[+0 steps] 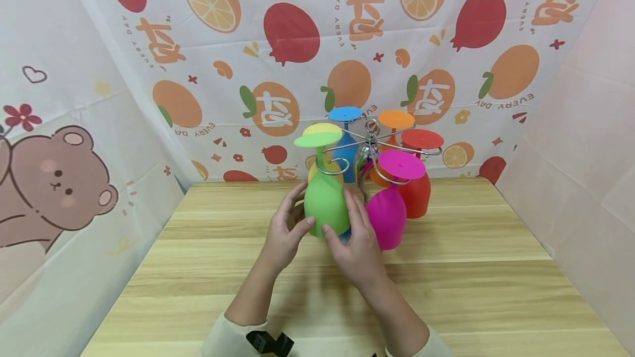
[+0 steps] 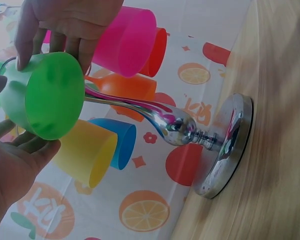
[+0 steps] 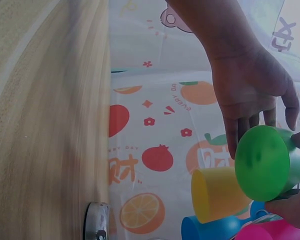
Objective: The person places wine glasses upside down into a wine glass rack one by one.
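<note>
A green plastic goblet (image 1: 326,205) hangs upside down at a hook of the metal goblet rack (image 1: 371,138), its foot uppermost and its mouth facing down. My left hand (image 1: 286,231) holds the bowl from the left, thumb at the front and fingers around the side. From the right, my right hand (image 1: 358,244) holds the same bowl, its thumb near the lower front. A magenta goblet (image 1: 388,219) hangs close beside the right hand. Behind the green one is a yellow goblet (image 2: 87,152), partly hidden. The chrome base (image 2: 225,147) stands on the table.
More inverted goblets hang around the rack: a blue one (image 1: 345,150), an orange one (image 2: 132,92) and a red one (image 1: 418,194). The wooden table (image 1: 208,291) spreads around the rack. A fruit-print cloth (image 1: 238,70) covers the wall behind.
</note>
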`<state>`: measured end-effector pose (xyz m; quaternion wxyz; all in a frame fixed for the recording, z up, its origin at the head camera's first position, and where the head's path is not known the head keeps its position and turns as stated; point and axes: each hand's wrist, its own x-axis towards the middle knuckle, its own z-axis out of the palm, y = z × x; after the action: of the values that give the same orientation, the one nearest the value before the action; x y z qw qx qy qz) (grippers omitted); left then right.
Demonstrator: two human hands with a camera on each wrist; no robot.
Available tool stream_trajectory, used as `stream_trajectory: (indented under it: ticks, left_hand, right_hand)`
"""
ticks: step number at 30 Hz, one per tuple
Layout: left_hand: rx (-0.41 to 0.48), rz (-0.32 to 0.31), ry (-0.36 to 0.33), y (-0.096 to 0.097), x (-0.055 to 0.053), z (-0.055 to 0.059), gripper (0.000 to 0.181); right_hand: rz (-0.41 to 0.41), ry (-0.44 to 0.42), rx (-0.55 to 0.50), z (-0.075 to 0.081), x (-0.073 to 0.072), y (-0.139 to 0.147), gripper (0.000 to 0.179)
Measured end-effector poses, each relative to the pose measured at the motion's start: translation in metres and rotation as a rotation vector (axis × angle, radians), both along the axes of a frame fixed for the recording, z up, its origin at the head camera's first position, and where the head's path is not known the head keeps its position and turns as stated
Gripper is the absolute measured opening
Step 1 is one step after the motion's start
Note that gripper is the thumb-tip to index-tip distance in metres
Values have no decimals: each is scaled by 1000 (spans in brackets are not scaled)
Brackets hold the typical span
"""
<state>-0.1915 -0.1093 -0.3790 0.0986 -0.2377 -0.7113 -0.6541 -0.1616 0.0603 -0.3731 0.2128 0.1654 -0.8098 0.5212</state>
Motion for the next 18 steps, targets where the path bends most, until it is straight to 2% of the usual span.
stream_trajectory:
  ticks: [8, 18]
  left_hand:
    - [-20, 13, -22, 1, -1, 0, 62]
    - [-40, 2, 22, 2, -3, -2, 61]
  right_hand:
    - [-8, 19, 5, -1, 0, 0, 79]
    - [-15, 44, 41, -1, -3, 0, 85]
